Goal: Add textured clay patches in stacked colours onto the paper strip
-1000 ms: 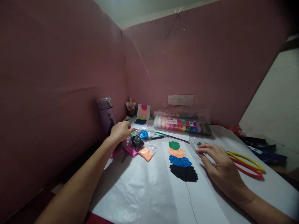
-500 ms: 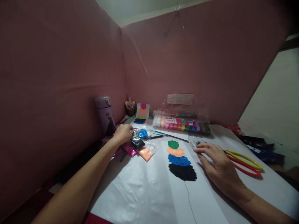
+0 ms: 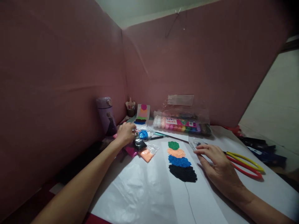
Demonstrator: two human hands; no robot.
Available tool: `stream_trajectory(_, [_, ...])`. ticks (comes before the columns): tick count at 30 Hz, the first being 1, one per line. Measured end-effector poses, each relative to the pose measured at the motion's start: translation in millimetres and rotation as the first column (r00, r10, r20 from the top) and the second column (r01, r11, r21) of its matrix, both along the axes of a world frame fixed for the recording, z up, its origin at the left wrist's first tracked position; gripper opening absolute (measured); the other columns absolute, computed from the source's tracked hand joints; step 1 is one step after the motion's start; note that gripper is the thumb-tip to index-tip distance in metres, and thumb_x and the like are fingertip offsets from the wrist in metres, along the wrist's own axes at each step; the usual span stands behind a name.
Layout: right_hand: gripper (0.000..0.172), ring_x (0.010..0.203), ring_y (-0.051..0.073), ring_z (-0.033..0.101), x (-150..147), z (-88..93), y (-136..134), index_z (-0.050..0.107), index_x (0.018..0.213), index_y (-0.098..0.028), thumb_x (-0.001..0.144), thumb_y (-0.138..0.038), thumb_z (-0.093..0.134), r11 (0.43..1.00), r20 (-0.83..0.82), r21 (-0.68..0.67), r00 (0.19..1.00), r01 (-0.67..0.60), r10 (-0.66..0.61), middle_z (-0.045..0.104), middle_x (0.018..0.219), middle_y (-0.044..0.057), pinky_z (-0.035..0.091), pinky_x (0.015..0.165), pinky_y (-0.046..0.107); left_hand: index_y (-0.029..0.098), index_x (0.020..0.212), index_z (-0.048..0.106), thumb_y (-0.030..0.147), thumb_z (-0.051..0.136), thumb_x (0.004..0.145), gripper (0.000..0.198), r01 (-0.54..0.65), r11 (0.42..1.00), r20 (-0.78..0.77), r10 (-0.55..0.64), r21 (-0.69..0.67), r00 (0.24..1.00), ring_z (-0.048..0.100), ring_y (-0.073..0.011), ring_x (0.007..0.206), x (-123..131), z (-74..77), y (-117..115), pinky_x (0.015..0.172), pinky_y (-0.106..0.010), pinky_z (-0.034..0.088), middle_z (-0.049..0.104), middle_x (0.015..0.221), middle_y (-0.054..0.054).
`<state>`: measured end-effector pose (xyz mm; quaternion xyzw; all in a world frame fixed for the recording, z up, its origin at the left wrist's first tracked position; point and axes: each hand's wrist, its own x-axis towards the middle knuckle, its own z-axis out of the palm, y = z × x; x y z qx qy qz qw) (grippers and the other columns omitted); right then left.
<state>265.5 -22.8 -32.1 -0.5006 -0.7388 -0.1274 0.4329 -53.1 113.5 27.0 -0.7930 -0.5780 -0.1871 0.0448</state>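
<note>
My left hand (image 3: pixel 126 133) is among small clear packets of coloured clay, fingers curled down at their near-left side; what its fingertips grip is hidden. Around it lie a blue clay packet (image 3: pixel 143 134), a black packet (image 3: pixel 140 144), an orange packet (image 3: pixel 146 155) and a magenta packet (image 3: pixel 130 151). My right hand (image 3: pixel 216 160) rests right of the paper strip (image 3: pixel 181 196), thumb and forefinger closed at the end of a slim clear plastic piece (image 3: pixel 192 146). On the strip are stacked textured patches: green (image 3: pixel 173 145), orange (image 3: pixel 176 152), blue (image 3: pixel 179 161) and black clay (image 3: pixel 183 173), above a drawn line.
Scissors with yellow and red handles (image 3: pixel 247 165) lie right of my right hand. Behind stand a bag of clay sticks (image 3: pixel 179 123), a card with coloured patches (image 3: pixel 143 114), a brush cup (image 3: pixel 130 109) and a purple flask (image 3: pixel 106 116). Pink walls enclose the table.
My left hand has shifted slightly right over the packets, and the black packet has slid a little to the right. My right hand holds its place.
</note>
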Motion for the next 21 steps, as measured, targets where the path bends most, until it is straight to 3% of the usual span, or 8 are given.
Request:
stream_trajectory(3, [0.012, 0.097, 0.027, 0.053, -0.3, 0.4, 0.1, 0.061, 0.088, -0.02, 0.085, -0.018, 0.05, 1.0, -0.003, -0.009, 1.0, -0.003, 0.003, 0.059, 0.096, 0.009, 0.045, 0.082, 0.044, 0.025, 0.108, 0.065, 0.032, 0.046, 0.088, 0.028, 0.236, 0.972, -0.022, -0.235, 0.008, 0.972, 0.047, -0.0181, 0.112, 12.2, -4.2, -3.8, 0.095, -0.028, 0.035, 0.062, 0.118, -0.001])
stream_trajectory(6, [0.012, 0.097, 0.027, 0.054, -0.4, 0.6, 0.5, 0.061, 0.087, -0.019, 0.085, -0.018, 0.05, 1.0, 0.002, -0.009, 1.0, -0.002, 0.002, 0.059, 0.096, 0.009, 0.044, 0.082, 0.044, 0.028, 0.104, 0.067, 0.035, 0.044, 0.09, 0.028, 0.37, 0.929, -0.049, -0.371, -0.025, 0.927, 0.047, -0.016, 0.112, 18.8, -9.1, -5.3, 0.095, -0.027, 0.035, 0.065, 0.112, 0.002])
stream_trajectory(10, [0.012, 0.096, 0.026, 0.054, -0.3, 0.7, 0.6, 0.061, 0.087, -0.019, 0.085, -0.017, 0.05, 1.0, 0.013, -0.004, 1.0, -0.001, 0.001, 0.059, 0.097, 0.009, 0.044, 0.082, 0.043, 0.019, 0.085, 0.069, 0.036, 0.043, 0.09, 0.032, 0.327, 0.945, -0.054, -0.327, -0.006, 0.944, 0.051, -0.0215, 0.1, 16.4, -12.1, -3.1, 0.09, -0.034, 0.035, 0.068, 0.095, -0.006])
stream_trajectory(14, [0.012, 0.096, 0.026, 0.053, -0.9, 1.5, -0.4, 0.061, 0.086, -0.02, 0.084, -0.016, 0.05, 1.0, 0.014, -0.003, 1.0, -0.002, 0.002, 0.059, 0.095, 0.009, 0.045, 0.082, 0.043, 0.016, 0.083, 0.069, 0.031, 0.045, 0.088, 0.029, 0.257, 0.966, -0.046, -0.258, -0.027, 0.965, 0.054, -0.0223, 0.095, 16.2, -9.3, -0.5, 0.084, -0.033, 0.037, 0.067, 0.094, -0.01])
stream_trajectory(21, [0.012, 0.096, 0.026, 0.053, -2.0, 2.5, -2.5, 0.06, 0.087, -0.02, 0.085, -0.016, 0.05, 1.0, 0.014, -0.004, 1.0, -0.027, 0.027, 0.059, 0.096, 0.009, 0.045, 0.081, 0.043, 0.015, 0.092, 0.067, 0.028, 0.057, 0.082, 0.02, 0.146, 0.964, -0.037, -0.158, -0.223, 0.987, 0.059, -0.0187, 0.088, 26.1, 18.4, 16.2, 0.078, -0.028, 0.044, 0.066, 0.093, -0.006])
